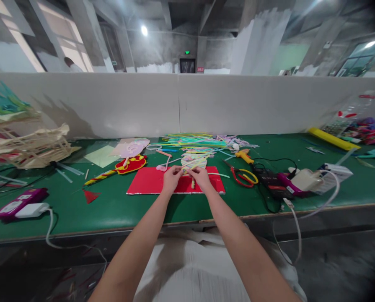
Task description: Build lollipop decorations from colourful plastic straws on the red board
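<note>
My left hand [172, 179] and my right hand [201, 178] meet above a red board [145, 181], fingertips pinched close together. Between them they hold a pale yellow-green pipe cleaner, mostly hidden by the fingers. Just beyond the fingertips lies a round pale green piece [193, 161] with pink on it, shaped like a small fan. A short, thick stem [193, 183] shows below the hands, over the board. Left of my left hand, a pink bent pipe-cleaner piece [162, 168] rests at the board's far edge.
Behind the board lies a pile of coloured pipe cleaners [200, 141]. At right are red-and-yellow scissors [244, 178], a yellow glue gun [244, 156] and cabled chargers [303, 181]. A red-and-yellow fan [130, 164] with a twisted handle and a purple power bank [20, 203] lie left.
</note>
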Demonstrator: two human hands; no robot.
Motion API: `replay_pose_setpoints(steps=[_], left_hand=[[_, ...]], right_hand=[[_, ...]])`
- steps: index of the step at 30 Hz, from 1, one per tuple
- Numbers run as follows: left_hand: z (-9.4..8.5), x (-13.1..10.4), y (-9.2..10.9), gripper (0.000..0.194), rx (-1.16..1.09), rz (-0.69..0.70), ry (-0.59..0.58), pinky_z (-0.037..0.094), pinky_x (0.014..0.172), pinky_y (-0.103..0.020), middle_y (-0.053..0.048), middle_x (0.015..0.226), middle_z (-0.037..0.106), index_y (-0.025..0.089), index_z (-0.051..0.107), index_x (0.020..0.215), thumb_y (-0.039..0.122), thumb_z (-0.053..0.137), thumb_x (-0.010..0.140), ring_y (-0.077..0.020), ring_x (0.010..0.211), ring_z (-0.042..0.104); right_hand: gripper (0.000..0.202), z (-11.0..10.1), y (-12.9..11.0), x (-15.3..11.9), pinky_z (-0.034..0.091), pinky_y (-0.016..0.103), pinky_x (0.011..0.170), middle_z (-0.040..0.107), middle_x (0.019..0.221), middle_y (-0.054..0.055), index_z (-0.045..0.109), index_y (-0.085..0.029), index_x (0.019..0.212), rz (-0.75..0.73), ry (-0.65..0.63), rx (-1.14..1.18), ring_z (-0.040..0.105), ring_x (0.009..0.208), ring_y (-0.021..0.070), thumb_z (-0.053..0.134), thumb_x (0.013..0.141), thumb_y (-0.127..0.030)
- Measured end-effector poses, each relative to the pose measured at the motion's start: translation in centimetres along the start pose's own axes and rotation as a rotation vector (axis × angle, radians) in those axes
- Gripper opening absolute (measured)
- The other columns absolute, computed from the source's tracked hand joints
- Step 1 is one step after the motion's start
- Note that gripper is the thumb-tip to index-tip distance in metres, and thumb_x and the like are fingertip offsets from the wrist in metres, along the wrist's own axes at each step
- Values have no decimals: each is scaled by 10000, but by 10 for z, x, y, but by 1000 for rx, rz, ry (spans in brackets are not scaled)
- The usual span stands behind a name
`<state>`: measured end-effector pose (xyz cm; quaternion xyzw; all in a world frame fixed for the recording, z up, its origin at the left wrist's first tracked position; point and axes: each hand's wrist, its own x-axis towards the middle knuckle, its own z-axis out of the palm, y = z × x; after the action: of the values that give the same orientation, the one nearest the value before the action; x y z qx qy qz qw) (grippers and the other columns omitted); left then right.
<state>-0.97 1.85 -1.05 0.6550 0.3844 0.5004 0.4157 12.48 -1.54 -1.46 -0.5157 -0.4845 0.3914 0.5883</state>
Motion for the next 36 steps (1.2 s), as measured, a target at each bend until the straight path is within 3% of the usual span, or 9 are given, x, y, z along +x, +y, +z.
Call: replay_pose_setpoints(steps=[14,22,28,36], left_hand=[[-2,1,-3,194,74,19,1,448,620,-259,-30,675,621,144,591,765,300,563,653,-133,613,571],[0,2,-2,251,22,4,-59,455,656,-264,-42,733,632,140,578,828,316,575,650,-141,671,583],[1,0,1,243,23,-11,-145,453,683,-263,-41,771,640,139,580,829,287,586,637,-141,703,583],[1,-3,7,197,5,-23,-142,451,664,-262,-33,732,639,140,585,772,309,533,685,-138,660,582]], right_hand=[[371,-1,1,1,341,218,305,536,463,-15,580,-147,656,15,-28,-28,483,318,113,585,573,-509],[332,-1,0,-1,336,226,271,523,487,-30,537,-164,624,26,-3,98,422,297,89,589,590,-490],[323,0,-4,-2,354,229,314,579,562,-13,541,-170,646,49,10,141,440,325,88,586,593,-485],[325,1,-4,0,364,228,382,572,531,-3,561,-163,605,23,52,82,500,433,120,582,585,-487]])
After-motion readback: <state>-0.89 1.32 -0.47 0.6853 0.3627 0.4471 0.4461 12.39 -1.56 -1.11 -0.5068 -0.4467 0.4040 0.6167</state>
